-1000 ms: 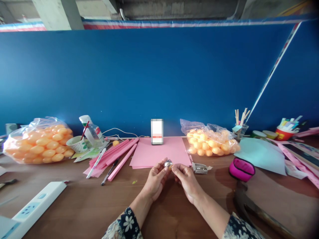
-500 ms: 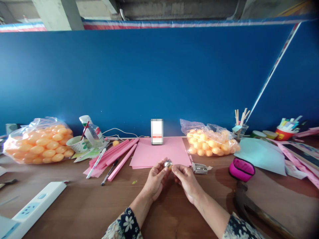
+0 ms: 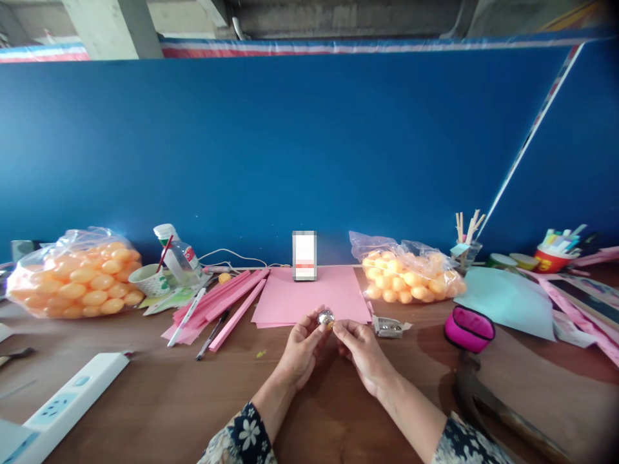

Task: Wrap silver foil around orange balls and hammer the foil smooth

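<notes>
A small, shiny silver ball (image 3: pixel 325 318) with a yellowish patch at its lower right sits between my hands, over the front edge of the pink paper. The thumb and fingers of my left hand (image 3: pixel 305 345) are closed round its left and lower side. My right hand (image 3: pixel 360 348) is in a pinch, its thumb and fingertips meeting at the ball's right edge. Just beyond the right hand lies a crumpled silvery wrapper (image 3: pixel 388 327). Pink paper sheets (image 3: pixel 314 296) lie flat behind both hands.
A phone-like upright object (image 3: pixel 304 256) stands at the back. Bags of orange balls (image 3: pixel 82 280) flank it left and right. Pink strips (image 3: pixel 217 303), pens and a power strip (image 3: pixel 72 399) lie left. At right are a magenta pouch (image 3: pixel 469 328) and a dark curved handle (image 3: pixel 507 419).
</notes>
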Demonstrator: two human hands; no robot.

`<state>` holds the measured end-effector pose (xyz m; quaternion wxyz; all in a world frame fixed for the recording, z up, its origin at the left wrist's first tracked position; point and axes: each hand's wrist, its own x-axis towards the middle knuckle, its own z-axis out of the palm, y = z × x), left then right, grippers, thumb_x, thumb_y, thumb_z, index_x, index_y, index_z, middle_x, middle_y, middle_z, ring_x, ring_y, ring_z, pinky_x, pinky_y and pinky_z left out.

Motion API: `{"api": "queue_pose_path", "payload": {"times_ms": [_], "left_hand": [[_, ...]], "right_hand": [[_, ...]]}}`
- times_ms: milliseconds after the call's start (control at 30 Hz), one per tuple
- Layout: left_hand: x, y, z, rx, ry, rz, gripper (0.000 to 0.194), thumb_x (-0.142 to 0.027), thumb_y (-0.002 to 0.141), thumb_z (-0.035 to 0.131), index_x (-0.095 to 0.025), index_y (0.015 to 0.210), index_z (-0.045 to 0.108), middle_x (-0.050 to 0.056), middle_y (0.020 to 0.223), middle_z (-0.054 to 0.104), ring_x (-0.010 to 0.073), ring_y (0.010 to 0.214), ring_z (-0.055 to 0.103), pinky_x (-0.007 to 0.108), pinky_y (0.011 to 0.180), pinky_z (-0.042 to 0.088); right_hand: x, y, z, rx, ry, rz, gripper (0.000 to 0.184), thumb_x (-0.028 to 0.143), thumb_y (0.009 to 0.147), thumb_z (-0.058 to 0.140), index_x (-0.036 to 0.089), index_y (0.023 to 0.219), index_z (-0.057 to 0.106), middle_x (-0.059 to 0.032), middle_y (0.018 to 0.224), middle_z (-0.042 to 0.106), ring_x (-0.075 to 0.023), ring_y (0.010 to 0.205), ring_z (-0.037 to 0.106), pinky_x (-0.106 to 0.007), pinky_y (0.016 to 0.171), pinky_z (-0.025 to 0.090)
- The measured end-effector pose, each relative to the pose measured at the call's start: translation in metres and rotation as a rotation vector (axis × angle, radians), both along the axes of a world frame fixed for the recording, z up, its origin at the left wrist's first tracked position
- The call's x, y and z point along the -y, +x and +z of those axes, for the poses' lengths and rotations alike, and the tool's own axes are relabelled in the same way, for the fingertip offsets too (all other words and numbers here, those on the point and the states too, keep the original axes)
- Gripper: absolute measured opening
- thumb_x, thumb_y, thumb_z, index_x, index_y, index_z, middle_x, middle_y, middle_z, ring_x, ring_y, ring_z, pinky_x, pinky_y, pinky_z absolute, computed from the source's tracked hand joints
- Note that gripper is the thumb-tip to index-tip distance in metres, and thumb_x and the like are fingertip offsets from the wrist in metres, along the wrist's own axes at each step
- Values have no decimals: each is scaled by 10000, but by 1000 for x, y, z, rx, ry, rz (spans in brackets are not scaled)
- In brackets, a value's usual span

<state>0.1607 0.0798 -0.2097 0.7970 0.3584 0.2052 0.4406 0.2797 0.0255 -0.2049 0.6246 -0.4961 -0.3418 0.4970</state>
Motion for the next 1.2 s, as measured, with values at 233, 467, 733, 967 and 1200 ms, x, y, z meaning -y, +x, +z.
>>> {"api": "queue_pose_path", "payload": {"times_ms": [233,467,733,967,1200], "left_hand": [[0,0,0,-15,1,-3,406,-173,721,667,-205,1117,586,81,1156,608,193,1025,574,327,920,415],[1,0,1,-30,4,-9,414,-186,718,672,-219,1121,585,76,1143,614,194,1006,584,341,924,411],[0,-1,-1,-34,10,-6,416,-195,719,673,-221,1123,579,73,1156,605,197,1020,577,342,919,421],[0,0,-2,-33,11,-5,411,-200,725,666,-220,1125,574,77,1160,600,202,1025,576,354,916,429],[0,0,-2,-38,6,-8,408,-194,730,661,-210,1126,563,81,1164,595,202,1039,568,344,910,436]], "right_hand": [[2,-6,7,-24,-10,-59,275,426,652,698,164,636,615,44,544,475,-75,509,400,-203,478,311],[3,-6,8,-42,-22,-37,262,409,676,685,159,661,612,40,567,468,-76,535,393,-201,500,322],[1,-5,4,-32,-23,-39,269,420,683,677,159,685,612,39,586,474,-79,550,398,-201,509,330],[0,-3,-1,-42,-19,-21,255,412,701,667,162,706,617,38,589,470,-75,551,396,-196,512,330],[0,-2,-4,-45,-7,7,250,409,716,657,166,700,602,43,582,461,-73,548,399,-197,517,327]]}}
